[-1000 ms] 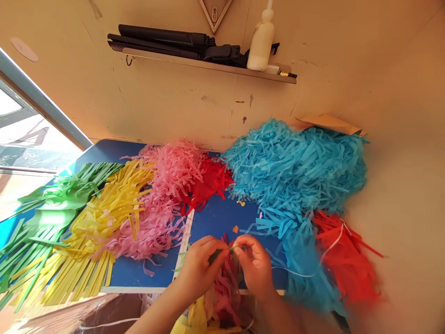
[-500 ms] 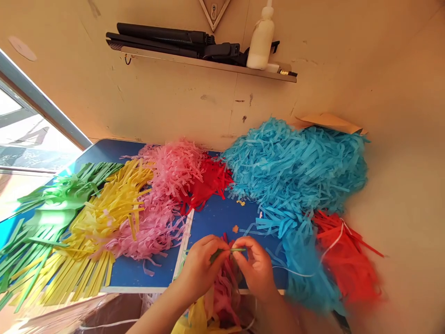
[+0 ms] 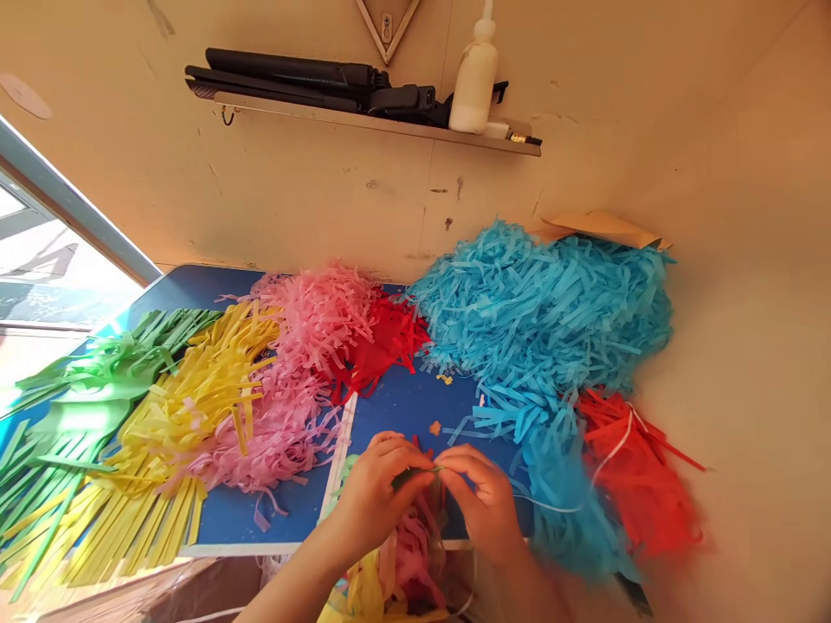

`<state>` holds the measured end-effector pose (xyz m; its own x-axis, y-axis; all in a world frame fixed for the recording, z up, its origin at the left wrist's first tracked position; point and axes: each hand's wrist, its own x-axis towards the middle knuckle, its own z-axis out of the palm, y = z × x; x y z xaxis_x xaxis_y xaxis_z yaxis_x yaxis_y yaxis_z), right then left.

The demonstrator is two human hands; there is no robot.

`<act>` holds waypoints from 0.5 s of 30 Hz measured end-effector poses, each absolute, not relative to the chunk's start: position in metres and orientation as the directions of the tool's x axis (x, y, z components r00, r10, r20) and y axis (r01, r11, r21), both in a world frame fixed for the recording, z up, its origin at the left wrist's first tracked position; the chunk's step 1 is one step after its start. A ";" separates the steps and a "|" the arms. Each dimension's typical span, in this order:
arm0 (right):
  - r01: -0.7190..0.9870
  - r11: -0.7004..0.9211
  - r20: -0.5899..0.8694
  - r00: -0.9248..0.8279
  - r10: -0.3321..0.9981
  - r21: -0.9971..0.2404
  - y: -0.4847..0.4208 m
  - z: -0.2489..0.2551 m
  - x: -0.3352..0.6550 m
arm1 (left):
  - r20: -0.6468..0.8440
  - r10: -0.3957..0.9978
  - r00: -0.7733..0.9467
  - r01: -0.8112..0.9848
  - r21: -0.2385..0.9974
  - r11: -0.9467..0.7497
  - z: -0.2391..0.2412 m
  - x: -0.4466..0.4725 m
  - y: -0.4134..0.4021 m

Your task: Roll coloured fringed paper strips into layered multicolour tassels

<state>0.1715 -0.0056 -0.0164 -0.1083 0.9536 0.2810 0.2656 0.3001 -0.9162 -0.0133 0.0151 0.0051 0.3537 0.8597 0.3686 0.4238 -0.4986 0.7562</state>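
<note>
Over the front edge of the blue table, my left hand (image 3: 380,495) is closed in a pinch on a narrow green tissue-paper piece (image 3: 406,476). My right hand (image 3: 481,495) pinches at the same piece, its fingertips almost touching the left ones; the fingers cover most of the paper. Below and between my hands hangs a bundle of pink paper strips (image 3: 414,554), with yellow paper (image 3: 365,584) lower down. A thin white string (image 3: 555,507) runs rightward from beside my right hand over the blue fringe.
Fringed paper lies over the blue table (image 3: 389,424): green (image 3: 91,415), yellow (image 3: 188,389), pink (image 3: 325,316), red (image 3: 383,342) and a large blue heap (image 3: 545,311). Another red bunch (image 3: 640,484) sits at right. A wall shelf (image 3: 363,119) holds a white bottle (image 3: 475,82) and black tools (image 3: 292,76).
My right fingers have closed over the green paper end that stuck out beside them before. The view has shifted slightly, so the surroundings appear a little further left.
</note>
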 end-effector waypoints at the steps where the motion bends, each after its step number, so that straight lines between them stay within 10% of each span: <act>1: 0.275 0.291 0.277 -0.087 0.957 -0.917 -0.006 -0.016 0.172 | 0.370 0.856 0.360 0.427 0.751 -0.504 0.005 -0.013 0.016; 15: 0.441 0.353 0.424 0.071 0.903 -0.825 -0.017 -0.016 0.171 | 0.634 0.711 0.305 0.498 0.530 -0.686 -0.001 0.009 0.011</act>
<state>0.1713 -0.0172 -0.0161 0.0714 0.9028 0.4242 0.4409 0.3529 -0.8253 0.0090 0.0106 -0.0012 0.3054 0.7108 0.6336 0.4979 -0.6864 0.5301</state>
